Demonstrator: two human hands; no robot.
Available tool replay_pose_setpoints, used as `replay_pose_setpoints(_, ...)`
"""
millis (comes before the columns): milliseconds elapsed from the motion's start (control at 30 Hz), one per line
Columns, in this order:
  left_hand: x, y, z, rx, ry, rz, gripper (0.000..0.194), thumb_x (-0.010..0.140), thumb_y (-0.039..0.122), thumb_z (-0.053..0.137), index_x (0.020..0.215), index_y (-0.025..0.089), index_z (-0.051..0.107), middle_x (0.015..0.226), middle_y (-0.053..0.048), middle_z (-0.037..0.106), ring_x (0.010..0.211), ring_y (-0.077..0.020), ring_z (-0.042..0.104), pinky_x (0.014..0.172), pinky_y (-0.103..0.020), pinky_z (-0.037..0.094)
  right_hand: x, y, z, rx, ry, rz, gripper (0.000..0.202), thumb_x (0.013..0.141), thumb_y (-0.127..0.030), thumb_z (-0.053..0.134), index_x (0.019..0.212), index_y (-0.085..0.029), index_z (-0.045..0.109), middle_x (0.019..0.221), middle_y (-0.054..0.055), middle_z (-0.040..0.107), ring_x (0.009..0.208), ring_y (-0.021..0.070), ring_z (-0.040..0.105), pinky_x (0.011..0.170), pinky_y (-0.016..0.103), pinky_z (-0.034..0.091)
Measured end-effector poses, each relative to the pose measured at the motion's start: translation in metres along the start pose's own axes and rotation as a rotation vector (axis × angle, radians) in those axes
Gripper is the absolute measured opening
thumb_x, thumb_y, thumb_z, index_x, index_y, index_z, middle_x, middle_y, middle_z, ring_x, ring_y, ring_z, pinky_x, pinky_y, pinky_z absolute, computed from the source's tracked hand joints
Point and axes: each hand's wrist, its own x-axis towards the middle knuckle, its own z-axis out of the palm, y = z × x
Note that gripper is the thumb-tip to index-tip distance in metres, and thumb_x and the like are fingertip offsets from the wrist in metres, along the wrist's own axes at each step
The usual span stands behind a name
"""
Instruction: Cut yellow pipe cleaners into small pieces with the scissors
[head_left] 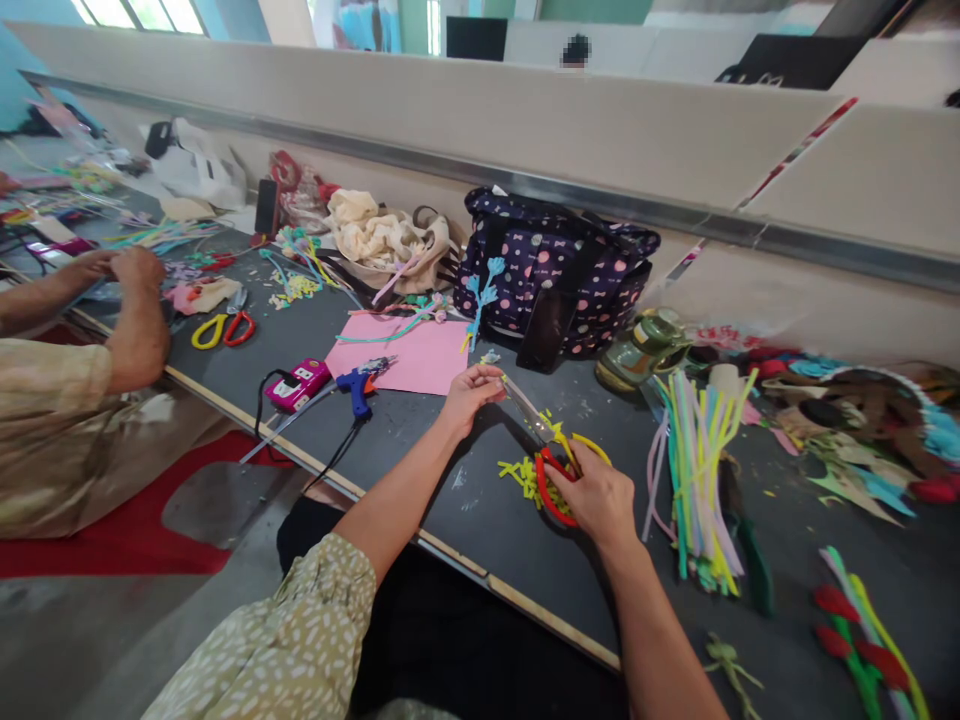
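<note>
My right hand [604, 495] is closed round the handles of a pair of scissors [553, 508], one loop red and the other yellow. The blades slant up and left to the fingertips of my left hand [472, 398]. Those fingers pinch a yellow pipe cleaner [505, 380], of which only a tiny bit shows at the blade tips. Under the scissors lies a heap of short yellow pipe cleaner pieces [517, 478]. Just beyond my left hand a pink sheet [420, 362] lies on the dark table [480, 530].
A blue glue gun [360, 388] and its cord lie left, beside a pink power box [298, 384]. Behind stand a patterned bag [555, 250], a phone [546, 330] and a green bottle [643, 350]. Pipe cleaners [701, 480] are bundled right. A co-worker's hands [135, 270] work far left.
</note>
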Motion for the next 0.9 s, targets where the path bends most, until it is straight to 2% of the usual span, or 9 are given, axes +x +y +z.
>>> replay_pose_setpoints(233,0.0,-0.001,0.0,0.018,0.0,0.004,0.032,0.058,0.024,0.082,0.085,0.015,0.066,0.07,-0.001,0.066,0.062,-0.0113,0.06,0.07,-0.029,0.052,0.0,0.001,0.002,0.016,0.013,-0.013,0.047,0.084,-0.056,0.05,0.108,-0.018,0.065,0.083,0.005,0.071,0.07,0.0164,0.065,0.059,0.025,0.041)
replay_pose_setpoints(367,0.0,-0.002,0.0,0.013,0.004,-0.003,0.033,0.057,0.025,0.082,0.084,0.015,0.065,0.069,-0.002,0.066,0.062,-0.0124,0.061,0.071,-0.031,0.052,-0.001,0.003,0.002,0.031,-0.023,0.004,0.046,0.085,-0.057,0.048,0.106,-0.02,0.066,0.088,0.005,0.072,0.071,0.0168,0.065,0.059,0.025,0.04)
replay_pose_setpoints(567,-0.001,-0.001,0.0,-0.006,0.014,-0.012,0.034,0.057,0.026,0.083,0.084,0.016,0.065,0.074,-0.003,0.068,0.063,-0.0121,0.061,0.072,-0.031,0.053,-0.002,0.002,0.003,0.049,-0.067,0.052,0.045,0.084,-0.057,0.048,0.105,-0.021,0.065,0.082,0.003,0.071,0.067,0.0163,0.065,0.057,0.025,0.039)
replay_pose_setpoints(733,0.0,0.002,0.001,-0.058,0.038,-0.047,0.035,0.056,0.025,0.084,0.084,0.015,0.064,0.076,-0.003,0.07,0.064,-0.0111,0.062,0.071,-0.028,0.052,0.002,-0.008,-0.006,0.027,-0.077,0.126,0.051,0.08,-0.06,0.049,0.11,-0.019,0.058,0.072,0.002,0.068,0.068,0.0189,0.066,0.054,0.026,0.038)
replay_pose_setpoints(900,0.0,0.004,0.0,-0.097,0.063,-0.065,0.035,0.056,0.022,0.083,0.085,0.015,0.064,0.077,-0.003,0.07,0.063,-0.0107,0.063,0.07,-0.027,0.052,0.005,-0.011,-0.01,0.002,-0.082,0.091,0.051,0.081,-0.06,0.048,0.106,-0.017,0.056,0.073,0.004,0.067,0.068,0.0188,0.066,0.053,0.025,0.036)
